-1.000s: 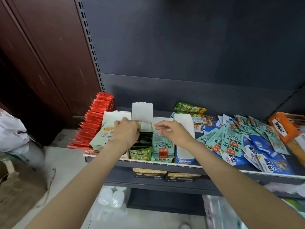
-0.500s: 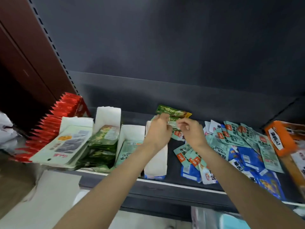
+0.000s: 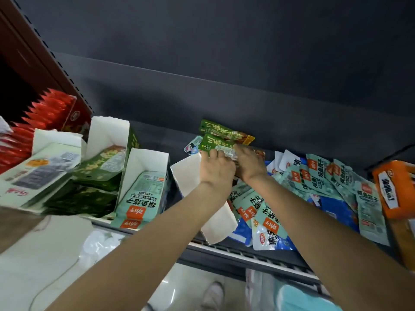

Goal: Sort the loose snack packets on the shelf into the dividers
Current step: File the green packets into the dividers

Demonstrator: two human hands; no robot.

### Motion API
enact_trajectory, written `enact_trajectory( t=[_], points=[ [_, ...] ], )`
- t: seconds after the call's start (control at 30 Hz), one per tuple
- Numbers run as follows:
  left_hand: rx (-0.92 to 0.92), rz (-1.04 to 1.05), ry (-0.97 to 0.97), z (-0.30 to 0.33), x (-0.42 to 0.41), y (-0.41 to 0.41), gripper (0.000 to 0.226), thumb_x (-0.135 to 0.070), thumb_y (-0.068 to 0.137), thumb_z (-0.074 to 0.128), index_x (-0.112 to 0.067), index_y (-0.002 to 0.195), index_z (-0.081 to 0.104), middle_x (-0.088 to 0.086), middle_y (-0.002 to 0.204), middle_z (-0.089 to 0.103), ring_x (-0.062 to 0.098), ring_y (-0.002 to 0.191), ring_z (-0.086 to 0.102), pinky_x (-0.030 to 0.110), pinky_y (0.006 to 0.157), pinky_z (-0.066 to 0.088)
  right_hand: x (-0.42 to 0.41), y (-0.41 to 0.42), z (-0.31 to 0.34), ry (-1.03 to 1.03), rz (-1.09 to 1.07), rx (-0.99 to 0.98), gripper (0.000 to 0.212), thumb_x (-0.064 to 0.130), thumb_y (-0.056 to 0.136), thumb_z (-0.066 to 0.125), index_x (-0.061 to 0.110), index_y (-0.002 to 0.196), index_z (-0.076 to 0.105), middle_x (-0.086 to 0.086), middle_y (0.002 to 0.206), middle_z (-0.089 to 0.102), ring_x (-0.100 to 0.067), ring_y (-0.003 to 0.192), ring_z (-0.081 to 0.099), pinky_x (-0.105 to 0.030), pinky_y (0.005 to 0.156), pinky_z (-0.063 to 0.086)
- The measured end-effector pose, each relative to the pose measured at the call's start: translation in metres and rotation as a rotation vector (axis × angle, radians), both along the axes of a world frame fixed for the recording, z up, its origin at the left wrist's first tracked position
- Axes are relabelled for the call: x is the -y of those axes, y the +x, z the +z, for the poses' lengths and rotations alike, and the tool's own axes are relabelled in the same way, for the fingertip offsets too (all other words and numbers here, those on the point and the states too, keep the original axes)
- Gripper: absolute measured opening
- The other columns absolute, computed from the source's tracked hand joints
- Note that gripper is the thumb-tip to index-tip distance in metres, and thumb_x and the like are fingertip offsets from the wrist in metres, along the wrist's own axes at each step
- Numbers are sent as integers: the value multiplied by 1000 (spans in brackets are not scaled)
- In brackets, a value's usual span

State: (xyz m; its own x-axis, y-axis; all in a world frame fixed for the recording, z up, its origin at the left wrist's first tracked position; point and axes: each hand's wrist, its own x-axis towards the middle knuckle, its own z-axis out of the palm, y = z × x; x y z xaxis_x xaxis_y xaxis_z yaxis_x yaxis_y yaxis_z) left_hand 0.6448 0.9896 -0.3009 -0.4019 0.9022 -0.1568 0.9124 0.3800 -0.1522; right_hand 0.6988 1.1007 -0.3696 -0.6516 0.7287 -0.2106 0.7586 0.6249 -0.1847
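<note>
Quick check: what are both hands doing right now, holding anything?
Left hand: fingers curled round the near green snack packet, gripping its left end.
Right hand: gripping the same packet at its clear right end.

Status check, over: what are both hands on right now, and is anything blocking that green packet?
Left hand and right hand both pinch the green packet at the shelf's rear. Second green packet lies behind it. White divider just below; path unobstructed.

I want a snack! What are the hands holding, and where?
Both hands, left hand and right hand, pinch a green snack packet at its lower edge.
</note>
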Motion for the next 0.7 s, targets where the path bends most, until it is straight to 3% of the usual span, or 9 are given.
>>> enact_trajectory(
  t=[0.1, 0.2, 0.33, 0.5, 0.6, 0.7],
  points=[
    [-10, -54, 5, 1, 8, -7, 36, -19, 92, 49, -14, 128, 52, 8, 131, 49, 25, 126, 39, 37, 104, 26, 3, 0, 0, 137, 42, 28, 48, 5, 83, 63, 13, 129, 50, -13, 125, 56, -30, 115, 53, -35, 87, 46],
    [-17, -160, 14, 3, 16, -15, 29, -22, 93, 46, -15, 120, 56, 8, 125, 57, 26, 121, 47, 39, 106, 24, 9, 3, 13, 93, 10, 10, 37, -4, 87, 49, 15, 118, 57, -17, 109, 62, -34, 101, 60, -34, 72, 46],
    [30, -278, 27, 7, 26, -28, 32, -33, 93, 41, -15, 110, 61, 10, 115, 63, 27, 114, 53, 39, 111, 18, 19, 13, 32, 73, -75, -164, 31, -5, 89, 40, 11, 107, 59, -20, 96, 63, -38, 92, 60, -36, 67, 42],
    [109, -357, 215, 9, 44, -35, 33, -33, 94, 41, -16, 114, 60, 7, 121, 56, 25, 122, 42, 35, 110, 18, 52, 20, 53, -208, -293, -628, 20, 8, 97, 41, 1, 99, 59, -19, 97, 64, -35, 92, 57, -37, 76, 44],
    [341, -306, 460, 15, 63, -46, 26, -25, 94, 46, -13, 110, 62, 4, 119, 56, 22, 115, 44, 28, 97, 29, 82, 22, 75, -363, -380, -867, 18, 6, 94, 45, 0, 100, 60, -29, 96, 60, -27, 77, 53, -34, 70, 41],
    [632, -89, 727, 29, 84, -63, 16, -18, 92, 53, -8, 105, 59, 6, 109, 58, 22, 104, 50, 27, 87, 38, 112, 16, 105, -370, -363, -1014, 17, 3, 90, 46, 6, 99, 60, -30, 94, 57, -16, 72, 44, -28, 66, 35]
  ],
)
